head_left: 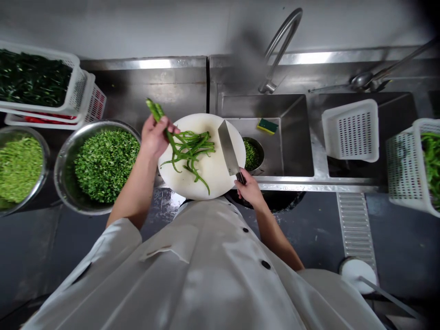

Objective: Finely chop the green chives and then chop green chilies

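Observation:
My left hand (155,136) is closed around a bunch of green beans (157,111), raised at the left edge of the round white cutting board (220,183). Some of the bunch hangs down onto the board. More long green beans (194,145) lie loosely across its middle. My right hand (250,187) grips the dark handle of a cleaver (228,149). The broad blade points away from me over the board's right side, apart from the beans. Just right of the board, a small metal bowl (261,158) of chopped greens sits in the sink, partly hidden by the board.
Metal bowls (62,183) of chopped greens stand at left, below stacked white baskets (77,87). A sponge (267,126) lies in the sink (292,151) under a curved faucet (297,20). Further right are a white basket (350,130) and another basket (405,169) with greens.

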`<move>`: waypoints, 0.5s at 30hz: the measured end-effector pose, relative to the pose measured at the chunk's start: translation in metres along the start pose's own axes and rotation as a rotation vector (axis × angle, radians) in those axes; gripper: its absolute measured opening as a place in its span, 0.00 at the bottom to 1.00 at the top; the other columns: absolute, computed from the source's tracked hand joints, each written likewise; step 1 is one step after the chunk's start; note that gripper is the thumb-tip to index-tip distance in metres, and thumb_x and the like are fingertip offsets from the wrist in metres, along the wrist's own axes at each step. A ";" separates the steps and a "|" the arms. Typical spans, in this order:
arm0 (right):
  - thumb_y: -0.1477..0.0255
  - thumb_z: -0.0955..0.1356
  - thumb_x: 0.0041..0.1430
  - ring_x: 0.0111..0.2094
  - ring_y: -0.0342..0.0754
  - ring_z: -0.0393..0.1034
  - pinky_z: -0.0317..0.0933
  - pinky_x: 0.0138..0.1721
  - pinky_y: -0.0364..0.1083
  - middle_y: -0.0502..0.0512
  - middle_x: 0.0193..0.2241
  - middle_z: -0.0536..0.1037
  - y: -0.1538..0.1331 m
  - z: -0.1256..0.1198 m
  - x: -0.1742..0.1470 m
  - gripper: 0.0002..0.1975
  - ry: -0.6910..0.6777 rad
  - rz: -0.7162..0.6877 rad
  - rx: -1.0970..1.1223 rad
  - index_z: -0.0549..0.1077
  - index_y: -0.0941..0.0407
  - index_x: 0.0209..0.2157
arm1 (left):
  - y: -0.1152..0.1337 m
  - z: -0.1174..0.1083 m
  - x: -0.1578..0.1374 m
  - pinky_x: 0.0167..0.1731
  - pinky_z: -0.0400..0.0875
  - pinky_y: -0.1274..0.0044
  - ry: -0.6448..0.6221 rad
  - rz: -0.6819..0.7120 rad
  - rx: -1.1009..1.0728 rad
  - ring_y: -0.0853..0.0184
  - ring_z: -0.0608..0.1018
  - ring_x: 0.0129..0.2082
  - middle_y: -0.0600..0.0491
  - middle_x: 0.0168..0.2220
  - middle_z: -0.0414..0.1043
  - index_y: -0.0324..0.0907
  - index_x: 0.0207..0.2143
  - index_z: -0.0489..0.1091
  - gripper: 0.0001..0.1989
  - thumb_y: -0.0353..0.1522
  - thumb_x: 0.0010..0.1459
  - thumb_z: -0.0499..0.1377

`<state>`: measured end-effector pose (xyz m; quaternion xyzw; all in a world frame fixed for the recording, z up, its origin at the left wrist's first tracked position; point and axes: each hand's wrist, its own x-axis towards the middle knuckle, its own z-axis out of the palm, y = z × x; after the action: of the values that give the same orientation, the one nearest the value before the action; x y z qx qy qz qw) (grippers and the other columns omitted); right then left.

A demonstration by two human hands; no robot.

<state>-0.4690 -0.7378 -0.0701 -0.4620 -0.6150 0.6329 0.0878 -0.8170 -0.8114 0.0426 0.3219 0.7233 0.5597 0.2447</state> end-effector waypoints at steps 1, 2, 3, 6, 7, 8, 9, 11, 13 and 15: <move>0.67 0.68 0.55 0.15 0.43 0.64 0.61 0.14 0.40 0.41 0.18 0.67 0.000 0.000 0.000 0.35 -0.002 -0.002 0.003 0.66 0.51 0.65 | 0.004 -0.010 0.001 0.35 0.75 0.74 0.043 0.013 -0.073 0.72 0.73 0.26 0.61 0.23 0.61 0.50 0.43 0.66 0.14 0.48 0.63 0.55; 0.67 0.68 0.55 0.15 0.43 0.64 0.61 0.14 0.40 0.41 0.17 0.66 0.001 -0.001 0.000 0.35 -0.007 -0.003 0.004 0.66 0.52 0.66 | 0.007 -0.020 0.001 0.32 0.74 0.75 0.070 0.017 -0.111 0.74 0.70 0.22 0.62 0.22 0.58 0.51 0.41 0.66 0.12 0.46 0.62 0.56; 0.67 0.68 0.55 0.15 0.43 0.64 0.62 0.14 0.40 0.41 0.17 0.66 0.000 -0.001 0.000 0.35 -0.010 -0.003 0.006 0.66 0.52 0.66 | 0.008 -0.029 -0.001 0.29 0.72 0.76 0.079 0.003 -0.100 0.75 0.66 0.19 0.62 0.21 0.56 0.51 0.41 0.66 0.10 0.44 0.61 0.58; 0.67 0.68 0.55 0.15 0.43 0.64 0.61 0.14 0.40 0.41 0.16 0.66 -0.001 -0.002 0.000 0.35 -0.016 0.001 0.023 0.65 0.53 0.66 | 0.001 -0.038 -0.024 0.26 0.71 0.74 -0.048 -0.155 0.286 0.72 0.68 0.19 0.60 0.22 0.64 0.46 0.40 0.69 0.11 0.41 0.57 0.62; 0.67 0.68 0.55 0.15 0.43 0.64 0.61 0.14 0.40 0.41 0.16 0.66 -0.001 -0.002 0.000 0.35 -0.016 0.001 0.028 0.65 0.53 0.65 | -0.004 -0.034 -0.037 0.29 0.73 0.72 -0.153 -0.217 0.492 0.69 0.72 0.22 0.56 0.25 0.69 0.45 0.39 0.70 0.11 0.40 0.57 0.62; 0.67 0.68 0.55 0.15 0.43 0.64 0.61 0.14 0.40 0.41 0.16 0.66 -0.002 -0.003 -0.001 0.35 -0.016 0.001 0.032 0.65 0.54 0.65 | -0.010 -0.027 -0.052 0.33 0.75 0.70 -0.270 -0.267 0.686 0.64 0.77 0.28 0.52 0.29 0.74 0.43 0.37 0.71 0.10 0.39 0.58 0.62; 0.67 0.68 0.55 0.15 0.43 0.63 0.60 0.14 0.40 0.41 0.16 0.66 -0.003 -0.003 -0.001 0.34 -0.015 0.000 0.033 0.66 0.54 0.65 | -0.018 -0.017 -0.067 0.39 0.76 0.67 -0.393 -0.297 0.862 0.60 0.80 0.34 0.48 0.34 0.78 0.42 0.37 0.72 0.10 0.39 0.59 0.61; 0.67 0.67 0.55 0.15 0.43 0.63 0.60 0.14 0.40 0.40 0.16 0.66 -0.004 -0.003 -0.001 0.34 -0.016 -0.002 0.030 0.66 0.54 0.64 | -0.035 0.009 -0.097 0.48 0.75 0.65 -0.482 -0.325 0.979 0.54 0.81 0.43 0.44 0.41 0.80 0.41 0.41 0.74 0.10 0.36 0.61 0.60; 0.67 0.67 0.55 0.14 0.43 0.63 0.60 0.14 0.40 0.40 0.16 0.66 -0.005 -0.005 -0.001 0.33 -0.023 -0.001 0.024 0.67 0.54 0.63 | -0.053 0.033 -0.120 0.50 0.74 0.65 -0.443 -0.400 1.077 0.52 0.81 0.47 0.42 0.43 0.80 0.40 0.49 0.72 0.15 0.37 0.64 0.58; 0.67 0.67 0.55 0.14 0.43 0.63 0.60 0.14 0.40 0.40 0.16 0.66 -0.006 -0.006 0.000 0.32 -0.029 0.004 0.021 0.67 0.54 0.62 | -0.067 0.050 -0.132 0.48 0.75 0.65 -0.387 -0.454 1.155 0.51 0.81 0.47 0.40 0.46 0.80 0.39 0.53 0.71 0.18 0.39 0.65 0.57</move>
<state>-0.4671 -0.7322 -0.0641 -0.4531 -0.6084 0.6463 0.0825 -0.7054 -0.8881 -0.0357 0.3358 0.9007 -0.0532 0.2705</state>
